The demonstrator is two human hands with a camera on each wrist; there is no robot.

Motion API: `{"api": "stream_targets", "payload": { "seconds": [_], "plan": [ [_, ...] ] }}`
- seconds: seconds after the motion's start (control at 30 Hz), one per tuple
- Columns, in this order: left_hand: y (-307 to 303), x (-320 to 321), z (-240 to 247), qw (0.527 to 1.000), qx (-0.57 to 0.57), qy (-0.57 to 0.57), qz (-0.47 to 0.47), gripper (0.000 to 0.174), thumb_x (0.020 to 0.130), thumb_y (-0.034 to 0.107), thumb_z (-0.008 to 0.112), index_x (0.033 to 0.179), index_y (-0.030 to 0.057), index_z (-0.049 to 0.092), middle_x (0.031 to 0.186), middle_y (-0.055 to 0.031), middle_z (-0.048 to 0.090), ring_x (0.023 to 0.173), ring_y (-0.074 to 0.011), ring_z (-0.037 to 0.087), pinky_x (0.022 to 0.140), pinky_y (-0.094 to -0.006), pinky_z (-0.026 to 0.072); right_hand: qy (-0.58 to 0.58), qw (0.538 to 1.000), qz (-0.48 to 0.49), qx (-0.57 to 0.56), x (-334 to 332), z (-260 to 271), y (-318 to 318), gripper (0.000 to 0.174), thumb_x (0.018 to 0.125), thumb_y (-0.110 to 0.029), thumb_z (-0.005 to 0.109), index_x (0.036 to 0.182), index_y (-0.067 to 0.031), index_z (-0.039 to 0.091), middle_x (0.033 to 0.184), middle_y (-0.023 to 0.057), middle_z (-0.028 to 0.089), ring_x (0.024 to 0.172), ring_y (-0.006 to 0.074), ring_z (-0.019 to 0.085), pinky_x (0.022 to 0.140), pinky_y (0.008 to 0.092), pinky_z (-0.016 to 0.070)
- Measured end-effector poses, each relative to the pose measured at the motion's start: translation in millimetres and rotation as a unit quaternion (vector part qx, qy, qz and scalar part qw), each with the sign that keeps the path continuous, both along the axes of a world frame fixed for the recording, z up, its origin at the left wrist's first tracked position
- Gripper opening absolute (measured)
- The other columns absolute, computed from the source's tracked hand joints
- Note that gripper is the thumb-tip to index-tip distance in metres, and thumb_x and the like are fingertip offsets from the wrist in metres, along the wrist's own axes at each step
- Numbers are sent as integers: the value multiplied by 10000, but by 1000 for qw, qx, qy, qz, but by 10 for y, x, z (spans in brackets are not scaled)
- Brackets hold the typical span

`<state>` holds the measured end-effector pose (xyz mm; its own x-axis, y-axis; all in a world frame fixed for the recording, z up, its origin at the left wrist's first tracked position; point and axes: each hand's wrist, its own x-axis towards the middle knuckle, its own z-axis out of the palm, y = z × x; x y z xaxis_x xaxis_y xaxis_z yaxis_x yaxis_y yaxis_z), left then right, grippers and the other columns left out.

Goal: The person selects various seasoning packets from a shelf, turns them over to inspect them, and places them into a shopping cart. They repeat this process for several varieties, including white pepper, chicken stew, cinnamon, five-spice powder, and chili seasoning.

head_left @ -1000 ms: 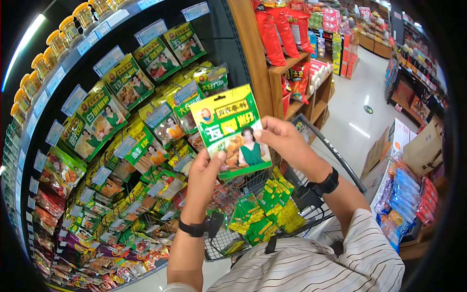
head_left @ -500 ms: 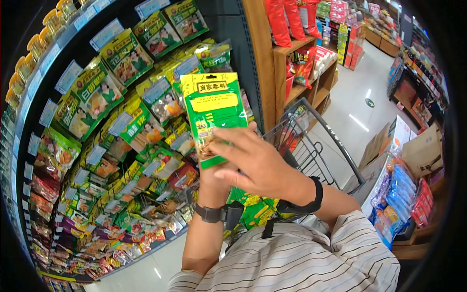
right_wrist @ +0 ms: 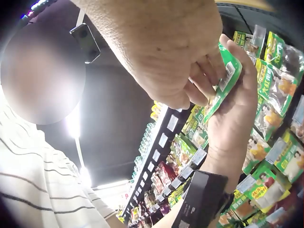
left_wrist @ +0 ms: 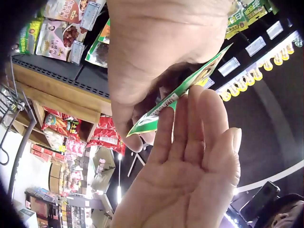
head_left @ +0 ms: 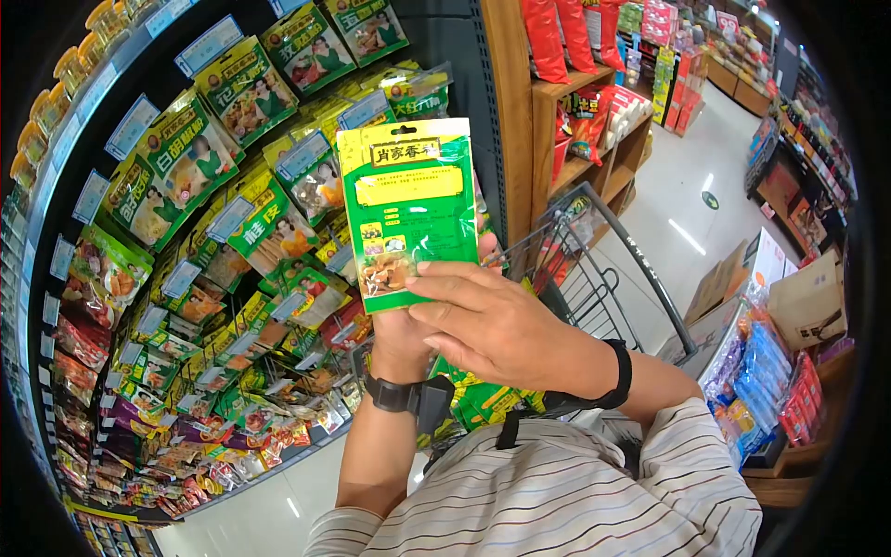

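A green and yellow packet [head_left: 418,218] stands nearly upright in the head view, its printed back facing up at the camera. Behind its lower part, my left hand [head_left: 405,336] holds it, with fingertips showing past the right edge. My right hand [head_left: 506,325] lays its extended fingers on the packet's lower right front. Seen nearly edge-on in the left wrist view, the packet [left_wrist: 183,88] is between my left hand [left_wrist: 161,52] and my right hand [left_wrist: 185,161]. The right wrist view shows the packet [right_wrist: 230,78] against my left palm [right_wrist: 237,102].
Hanging seasoning packets [head_left: 269,223] fill the curved rack at left, below jars [head_left: 70,70]. A shopping cart [head_left: 594,278] with green packets inside stands close at right. Beyond are a wooden shelf [head_left: 543,139] with red bags, and boxes [head_left: 803,297].
The packet was turned from its picture side to its printed back. My right hand let go of its edge and moved onto its front; my left hand moved behind it.
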<state>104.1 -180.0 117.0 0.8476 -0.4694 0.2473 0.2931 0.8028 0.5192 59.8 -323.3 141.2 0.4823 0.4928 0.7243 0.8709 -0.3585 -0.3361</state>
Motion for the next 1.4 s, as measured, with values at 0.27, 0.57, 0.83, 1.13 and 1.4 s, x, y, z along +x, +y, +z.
{"api": "stream_targets", "payload": {
  "seconds": [0.27,0.57,0.83,1.13,1.4],
  "plan": [
    [-40,72,18,1000,4,-27,-5,737,976,601,387,1455,42,398,1373,-189,532,1229,-374,550,1012,-498,488,-11,1000,-1,-8,56,63,-67,322,789,-88,734,1087,0,649,1228,147,622,1188,331,575,979,423,495],
    [-35,253,184,980,90,-165,59,665,971,493,504,1439,29,415,1360,-181,541,1228,-334,559,1059,-458,459,-33,999,33,-25,291,323,-138,285,794,-46,707,1069,-3,643,1192,133,638,1163,325,585,954,423,508],
    [135,757,77,994,52,-80,45,630,963,438,539,1437,40,421,1416,-229,491,1302,-381,487,1129,-503,375,-63,996,58,-40,567,612,-189,225,828,-53,671,1042,11,642,1096,159,653,1080,351,605,919,434,508],
    [303,986,825,953,237,-147,120,366,966,291,634,1201,13,590,1081,-72,674,906,-137,665,750,-293,552,142,988,54,2,1058,989,-352,249,910,-202,582,1034,7,638,884,174,669,809,276,662,739,369,519],
    [372,1495,1271,926,230,-174,242,241,940,155,662,1100,-9,586,1059,-91,677,963,-188,677,869,-322,560,317,930,103,155,2110,1373,-508,315,940,-313,607,1081,-32,640,993,67,669,920,182,651,800,339,553]
  ]
}}
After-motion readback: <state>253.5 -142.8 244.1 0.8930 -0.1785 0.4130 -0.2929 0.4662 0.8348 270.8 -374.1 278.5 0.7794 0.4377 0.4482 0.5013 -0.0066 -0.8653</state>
